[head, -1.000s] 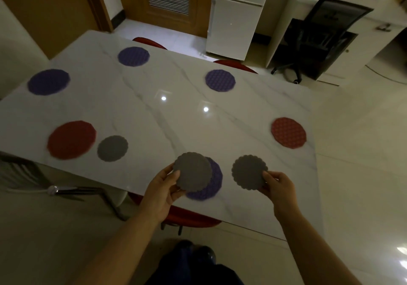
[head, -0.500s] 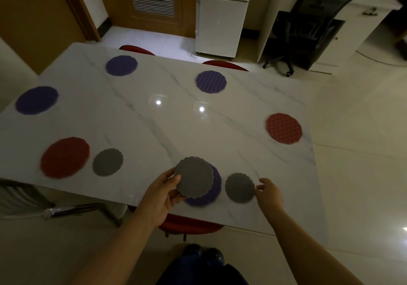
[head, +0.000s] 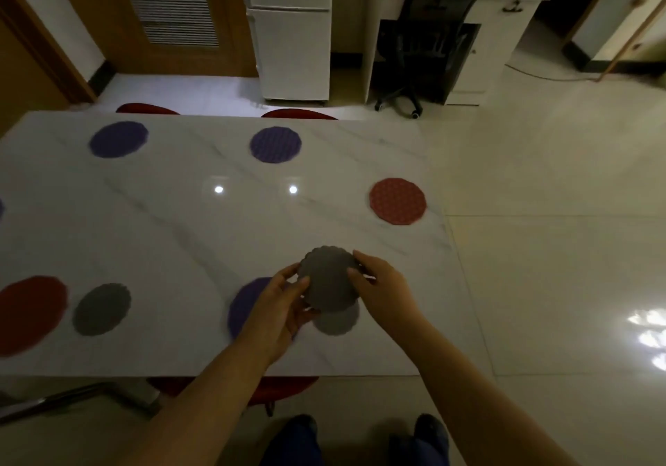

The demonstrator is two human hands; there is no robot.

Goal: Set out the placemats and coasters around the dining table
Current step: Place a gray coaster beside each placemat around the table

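Observation:
Both hands hold a grey scalloped coaster (head: 328, 278) above the marble table (head: 180, 235): my left hand (head: 279, 310) grips its left edge, my right hand (head: 382, 289) pinches its right edge. Under it a second grey coaster (head: 338, 323) lies flat next to a purple placemat (head: 245, 303), partly hidden by my left hand. A red placemat (head: 30, 312) with a grey coaster (head: 101, 309) beside it lies at the near left. A red placemat (head: 397, 200) lies at the right end, and two purple placemats (head: 119, 138) (head: 275, 144) at the far side.
Red chair seats (head: 299, 114) (head: 277, 386) tuck under the far and near table edges. A metal chair frame (head: 72, 399) stands at the near left. Beyond the table are a white fridge (head: 292, 29), a black office chair (head: 429, 40) and a white desk (head: 504, 0).
My right hand let go of the coaster it laid by the purple placemat and came up to the coaster held by my left hand. The view shifted right.

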